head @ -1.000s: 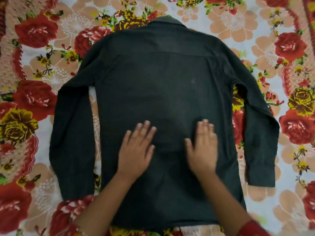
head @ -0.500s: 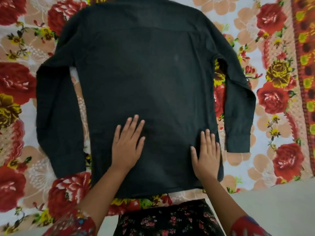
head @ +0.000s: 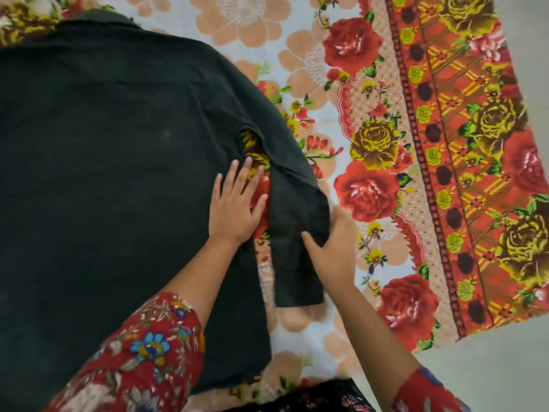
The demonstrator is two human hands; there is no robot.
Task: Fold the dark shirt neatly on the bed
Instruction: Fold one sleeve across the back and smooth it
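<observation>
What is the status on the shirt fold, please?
Left hand flat on the shirt's right edge. Right hand pinching the right sleeve. Shirt back-up on the bedsheet, unfolded. Nothing in the way.

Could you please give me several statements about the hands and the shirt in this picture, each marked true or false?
1. The dark long-sleeved cotton shirt lies back-up on the floral red-and-peach bedsheet. True.
2. The right hand grips the shirt's right-side sleeve. True.
3. The left hand is lifted clear of the shirt. False: it lies flat, palm down, at the edge of the shirt's body beside the sleeve.
4. The sleeve is already folded across the shirt's back. False: it still lies beside the body, with bedsheet showing in the gap.
5. The shirt's collar points away from the person. True.
</observation>
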